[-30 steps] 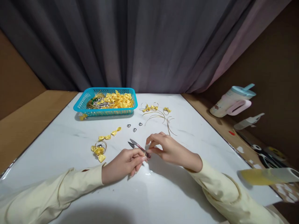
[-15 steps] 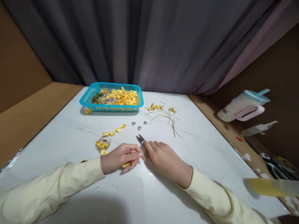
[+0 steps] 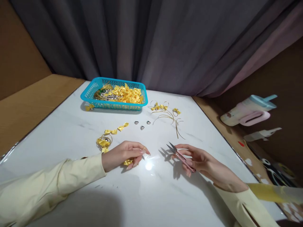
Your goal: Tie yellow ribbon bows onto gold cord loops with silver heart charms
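My left hand (image 3: 129, 153) hovers over the white table with its fingers curled and the thumb pressed to them. A yellow satin bow (image 3: 128, 162) shows below its palm, partly hidden by the fingers. My right hand (image 3: 197, 159) grips pink thread snips (image 3: 183, 159), their dark blades spread and pointing up and left. Beyond the hands lie several silver heart-shaped charms (image 3: 142, 127). Left of them are loose yellow bows (image 3: 123, 126) and, nearer my left wrist, a small pile of bows with gold cord loops (image 3: 103, 142).
A blue basket (image 3: 113, 103) of yellow bows, silver charms and gold cords stands at the back left. Cut gold cords (image 3: 165, 115) and looped bows (image 3: 163, 107) lie right of it. A tumbler (image 3: 246, 110), small bottle (image 3: 260, 135) and yellow roll (image 3: 267, 192) are along the right.
My right hand has moved right with the thread snips, away from my left hand, and turned so the snips show fully. My left hand stays almost in place.
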`<action>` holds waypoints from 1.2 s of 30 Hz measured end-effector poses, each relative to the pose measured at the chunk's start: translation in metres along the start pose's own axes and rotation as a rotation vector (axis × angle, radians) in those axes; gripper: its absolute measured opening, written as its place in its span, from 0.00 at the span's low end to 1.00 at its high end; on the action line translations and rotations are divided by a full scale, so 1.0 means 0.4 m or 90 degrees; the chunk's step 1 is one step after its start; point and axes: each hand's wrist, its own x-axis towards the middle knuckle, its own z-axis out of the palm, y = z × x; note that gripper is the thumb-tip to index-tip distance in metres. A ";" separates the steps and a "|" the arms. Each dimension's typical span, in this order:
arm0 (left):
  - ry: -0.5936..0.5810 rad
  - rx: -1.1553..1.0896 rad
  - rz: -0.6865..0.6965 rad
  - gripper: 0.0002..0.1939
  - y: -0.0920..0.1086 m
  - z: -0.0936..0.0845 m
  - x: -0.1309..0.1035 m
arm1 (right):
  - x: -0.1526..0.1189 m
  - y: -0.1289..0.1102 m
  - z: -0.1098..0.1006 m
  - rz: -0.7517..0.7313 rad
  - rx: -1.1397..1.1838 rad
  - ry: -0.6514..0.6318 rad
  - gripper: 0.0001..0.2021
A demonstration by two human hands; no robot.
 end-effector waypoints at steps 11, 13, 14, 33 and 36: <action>0.029 -0.027 -0.007 0.18 0.000 0.005 0.002 | 0.029 0.006 0.100 0.124 0.333 -0.019 0.16; 0.043 -0.026 -0.004 0.19 0.001 0.008 0.003 | 0.033 0.005 0.103 0.134 0.336 -0.005 0.15; 0.050 -0.025 -0.002 0.19 0.002 0.009 0.003 | 0.035 0.005 0.104 0.139 0.336 -0.005 0.15; -0.035 -0.094 0.037 0.18 -0.001 0.006 -0.001 | 0.058 -0.039 0.138 0.184 0.146 -0.090 0.15; -0.061 -0.038 0.051 0.19 -0.006 0.007 -0.006 | 0.065 -0.031 0.129 0.201 0.164 -0.119 0.15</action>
